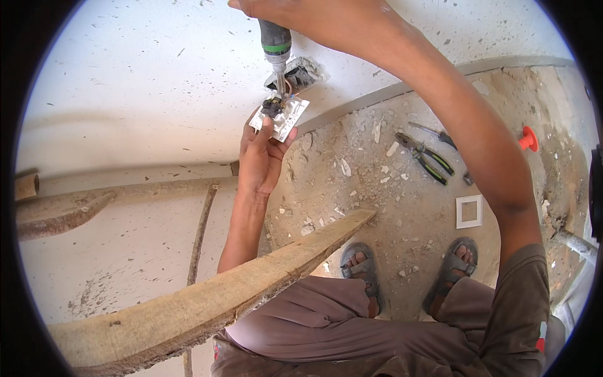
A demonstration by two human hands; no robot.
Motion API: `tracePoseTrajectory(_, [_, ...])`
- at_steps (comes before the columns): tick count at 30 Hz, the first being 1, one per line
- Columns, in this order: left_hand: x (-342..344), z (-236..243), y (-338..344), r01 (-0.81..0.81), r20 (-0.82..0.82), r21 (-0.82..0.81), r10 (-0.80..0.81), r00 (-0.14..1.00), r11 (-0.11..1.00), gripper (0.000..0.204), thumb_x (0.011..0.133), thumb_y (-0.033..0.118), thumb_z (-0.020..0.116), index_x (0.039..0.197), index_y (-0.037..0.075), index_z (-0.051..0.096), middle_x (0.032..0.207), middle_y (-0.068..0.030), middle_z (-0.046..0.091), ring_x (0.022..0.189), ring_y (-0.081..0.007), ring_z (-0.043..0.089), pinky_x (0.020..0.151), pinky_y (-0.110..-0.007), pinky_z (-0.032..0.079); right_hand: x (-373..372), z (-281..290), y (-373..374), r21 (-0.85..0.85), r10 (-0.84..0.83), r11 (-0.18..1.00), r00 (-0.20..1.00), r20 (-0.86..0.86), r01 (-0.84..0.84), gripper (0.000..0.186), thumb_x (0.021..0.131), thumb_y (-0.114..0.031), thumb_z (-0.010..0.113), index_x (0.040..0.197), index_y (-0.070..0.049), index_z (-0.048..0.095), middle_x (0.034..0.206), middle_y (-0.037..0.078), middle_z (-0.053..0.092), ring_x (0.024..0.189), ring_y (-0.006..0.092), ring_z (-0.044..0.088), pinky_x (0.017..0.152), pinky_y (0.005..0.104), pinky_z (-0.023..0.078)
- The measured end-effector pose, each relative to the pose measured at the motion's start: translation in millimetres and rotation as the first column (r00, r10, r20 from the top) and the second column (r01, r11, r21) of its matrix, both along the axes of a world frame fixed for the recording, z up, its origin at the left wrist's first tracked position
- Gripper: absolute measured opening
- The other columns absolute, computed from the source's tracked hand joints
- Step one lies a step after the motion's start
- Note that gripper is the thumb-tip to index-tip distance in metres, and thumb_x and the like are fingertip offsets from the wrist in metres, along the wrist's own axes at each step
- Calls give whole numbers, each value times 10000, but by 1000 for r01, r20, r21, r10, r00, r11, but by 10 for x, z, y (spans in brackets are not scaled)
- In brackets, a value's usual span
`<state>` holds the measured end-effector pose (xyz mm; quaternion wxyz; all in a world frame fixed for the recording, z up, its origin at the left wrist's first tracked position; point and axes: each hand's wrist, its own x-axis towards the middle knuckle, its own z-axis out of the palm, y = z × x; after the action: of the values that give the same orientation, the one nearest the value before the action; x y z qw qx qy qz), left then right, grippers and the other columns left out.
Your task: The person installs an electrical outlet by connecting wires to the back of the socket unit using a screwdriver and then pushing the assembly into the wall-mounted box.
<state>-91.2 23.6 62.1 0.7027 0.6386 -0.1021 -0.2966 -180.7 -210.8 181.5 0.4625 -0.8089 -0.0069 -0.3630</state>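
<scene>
Far left: short brown pipe end (27,186); nearer, rusty curved bar (69,218). Right of these, thin rusty rod (201,229). Across the near left, rough wooden plank (207,286), running away to the right, passing in front of the left forearm.

Centre, far side: left hand (262,160), pinching a white electrical wall plate (291,119), thumb on the upturned back, fingers curled beneath. On that back, black terminal block (272,107). Plate just in front of a ragged wall cavity (303,73), brown wire (288,87) between.

Right hand (273,7) at the far end of a green-banded screwdriver (276,43), shank pointing down to the plate beside the terminal block. Fingers mostly cut off at the far edge; how tightly closed, cannot tell.

Further right, on gritty floor (352,182): combination pliers (427,157), handles apart; just beyond, slim screwdriver (433,133), partly behind the right forearm. Nearer, square white frame (461,213), lying flat. Far right: red disc-shaped piece (529,139).
</scene>
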Motion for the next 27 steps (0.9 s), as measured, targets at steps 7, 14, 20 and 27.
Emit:
tracePoseTrajectory(7, [36,-27,27,45,15,-17,-44,999,999,385,1042,118,445,1396,-11,359,1304,-112,530,1140,-173,578,956,-350,541,-41,169,90,37,6,999,992,-125,-2,222,917,-115,627,904,13,446,684,139,595,621,280,640,625,409,499])
tracePoseTrajectory(14, [50,-54,26,41,19,-22,-41,999,999,394,1041,133,458,1395,-7,358,1297,-113,535,1133,-171,588,945,-335,549,-53,109,40,19,118,993,993,-23,-118,213,924,-109,621,911,15,449,688,129,592,579,266,634,611,399,508])
tracePoseTrajectory(20, [40,-102,13,38,21,-48,-37,999,998,376,1040,128,455,1380,-6,366,1290,-113,541,1136,-170,588,944,-331,549,10,19,89,-123,56,992,986,160,-37,200,933,-95,614,907,21,454,710,127,589,556,236,633,557,365,508])
tracePoseTrajectory(27, [63,-128,37,46,22,-59,-45,999,997,377,1042,130,452,1386,1,367,1318,-111,531,1139,-171,586,941,-333,543,67,1,-13,-3,144,990,989,21,-144,225,910,-113,646,924,26,469,774,170,608,665,290,644,641,409,510])
